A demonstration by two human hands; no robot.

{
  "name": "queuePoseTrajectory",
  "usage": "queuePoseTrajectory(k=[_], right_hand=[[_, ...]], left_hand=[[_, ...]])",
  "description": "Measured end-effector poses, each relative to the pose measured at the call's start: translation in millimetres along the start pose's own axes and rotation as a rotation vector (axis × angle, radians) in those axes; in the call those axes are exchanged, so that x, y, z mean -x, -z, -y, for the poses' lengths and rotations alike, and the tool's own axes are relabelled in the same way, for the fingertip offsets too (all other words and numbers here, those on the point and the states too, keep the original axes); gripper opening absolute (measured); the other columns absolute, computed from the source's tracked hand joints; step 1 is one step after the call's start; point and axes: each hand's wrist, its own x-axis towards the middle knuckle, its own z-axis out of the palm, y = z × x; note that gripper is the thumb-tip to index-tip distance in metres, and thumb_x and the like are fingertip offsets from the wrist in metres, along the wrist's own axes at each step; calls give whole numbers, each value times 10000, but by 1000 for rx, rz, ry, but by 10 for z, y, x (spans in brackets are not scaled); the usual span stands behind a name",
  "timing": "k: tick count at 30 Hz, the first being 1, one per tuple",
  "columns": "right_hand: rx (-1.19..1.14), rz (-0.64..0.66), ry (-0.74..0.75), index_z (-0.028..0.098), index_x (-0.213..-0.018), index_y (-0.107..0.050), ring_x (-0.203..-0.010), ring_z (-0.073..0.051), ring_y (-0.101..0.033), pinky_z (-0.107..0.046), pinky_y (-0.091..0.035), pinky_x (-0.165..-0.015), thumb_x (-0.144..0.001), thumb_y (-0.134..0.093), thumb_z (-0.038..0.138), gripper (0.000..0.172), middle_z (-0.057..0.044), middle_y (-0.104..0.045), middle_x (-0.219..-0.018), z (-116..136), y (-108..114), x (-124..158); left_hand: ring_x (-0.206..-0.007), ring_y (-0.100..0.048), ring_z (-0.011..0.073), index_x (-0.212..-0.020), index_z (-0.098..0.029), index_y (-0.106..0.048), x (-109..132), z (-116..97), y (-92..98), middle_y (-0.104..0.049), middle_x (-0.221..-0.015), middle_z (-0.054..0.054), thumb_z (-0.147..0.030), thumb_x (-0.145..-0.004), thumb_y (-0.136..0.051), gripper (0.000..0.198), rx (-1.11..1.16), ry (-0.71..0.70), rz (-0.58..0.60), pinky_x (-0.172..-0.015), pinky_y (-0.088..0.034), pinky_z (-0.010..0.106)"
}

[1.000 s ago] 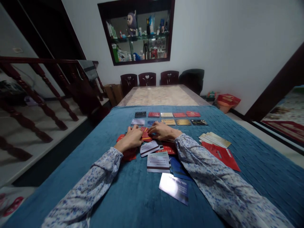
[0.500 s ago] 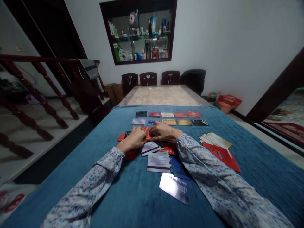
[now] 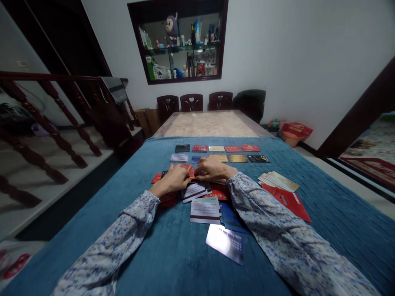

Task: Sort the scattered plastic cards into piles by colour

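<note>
My left hand (image 3: 175, 177) and my right hand (image 3: 212, 168) meet over a loose pile of cards. Between them is a red card with a yellow stripe (image 3: 189, 168), its edges pinched in the closed fingers of both hands and partly covered by them. Below my hands lie white cards with dark stripes (image 3: 205, 211), a red card (image 3: 219, 191), blue cards (image 3: 233, 217) and a shiny silver card (image 3: 225, 242). A red card edge (image 3: 156, 178) sticks out left of my left hand. Beyond my fingers, cards lie in two rows, among them a gold card (image 3: 238, 158).
A blue cloth (image 3: 148, 255) covers the near part of the table. On the right lie a fan of pale cards (image 3: 279, 181) and a red envelope (image 3: 290, 203). Chairs (image 3: 191, 102) stand at the far end; a wooden railing (image 3: 61, 127) runs along the left.
The red card tilts flatter between my fingers, and less of its face shows. Both hands stay at nearly the same place; the whole view shifts slightly.
</note>
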Motion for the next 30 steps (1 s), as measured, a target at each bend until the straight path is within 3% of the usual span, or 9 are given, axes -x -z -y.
queuePoseTrajectory(k=[7,15,18,23,30], right_hand=[[13,-13,-7,212,-947,-829,-796,-181,-591,-284,-337,-665,-916,-658,228,174,-57,-765,-825,21,61,4],[70,-108,-15,189,-902,-788,-761,-172,-558,-283,-328,-671,-919,-570,144,223,-65,-700,-792,46,101,-5],[85,-135,-17,181,-907,-783,-747,-173,-548,-289,-321,-662,-946,-542,158,245,-75,-680,-797,38,93,-14],[87,-148,-65,175,-972,-790,-793,-184,-574,-283,-345,-682,-945,-543,138,251,-90,-695,-832,17,63,-16],[32,-161,-122,184,-1164,-763,-883,-203,-612,-278,-401,-751,-930,-599,150,288,-100,-705,-949,1,25,-2]], left_hand=[[-1020,-639,287,-851,-182,-796,-2,13,56,-752,-912,119,-228,-936,-548,267,20,-36,-21,-904,-462,382],[-750,-614,199,-714,-183,-747,-17,111,100,-721,-750,69,-156,-883,-515,288,128,-97,-124,-732,-428,304],[-691,-590,177,-674,-174,-730,-12,150,115,-687,-689,54,-146,-866,-514,291,160,-96,-110,-717,-417,294],[-778,-632,205,-859,-199,-810,-13,208,114,-731,-778,62,-145,-811,-560,260,179,-79,-116,-790,-454,310],[-867,-651,234,-1036,-216,-830,-33,272,58,-751,-863,76,-146,-778,-588,361,217,-68,-158,-864,-496,343]])
